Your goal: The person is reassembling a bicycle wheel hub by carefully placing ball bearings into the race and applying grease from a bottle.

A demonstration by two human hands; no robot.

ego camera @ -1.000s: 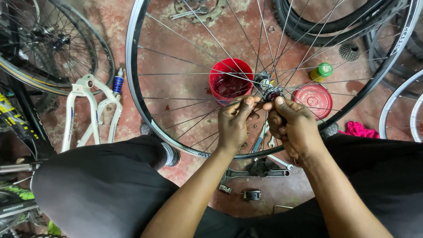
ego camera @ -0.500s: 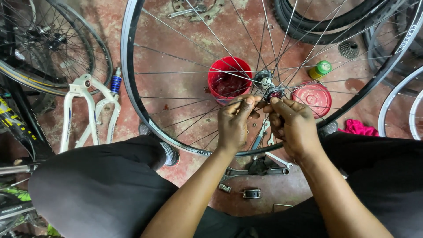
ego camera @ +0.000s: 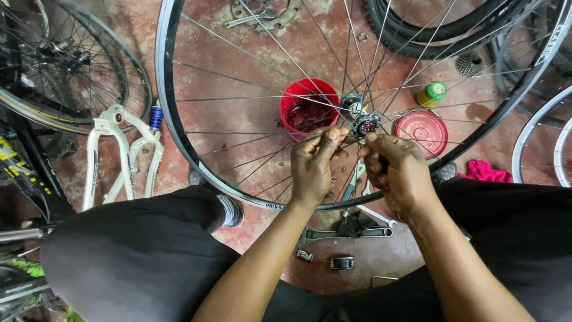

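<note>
A large spoked bicycle wheel with a black rim (ego camera: 164, 113) stands upright between my knees. Its hub (ego camera: 361, 121) sits at the centre, smeared with dark red grease. My left hand (ego camera: 314, 167) pinches at the hub's near side with thumb and fingers. My right hand (ego camera: 399, 170) is curled around the hub end from the right, fingertips touching it. What either hand holds at the hub is hidden by the fingers. Behind the spokes a red tub of grease (ego camera: 308, 112) rests on the floor.
A red lid (ego camera: 420, 129) and a green-capped bottle (ego camera: 432, 93) lie right of the tub. Wrenches (ego camera: 342, 232) and small parts lie below the rim. A white frame piece (ego camera: 116, 155), other wheels (ego camera: 65, 77), a tyre (ego camera: 441, 36), a sprocket (ego camera: 262, 15) and a pink rag (ego camera: 485, 171) surround me.
Both hands stay at the hub, fingers shifting slightly. The wheel has drifted a little to the left in view.
</note>
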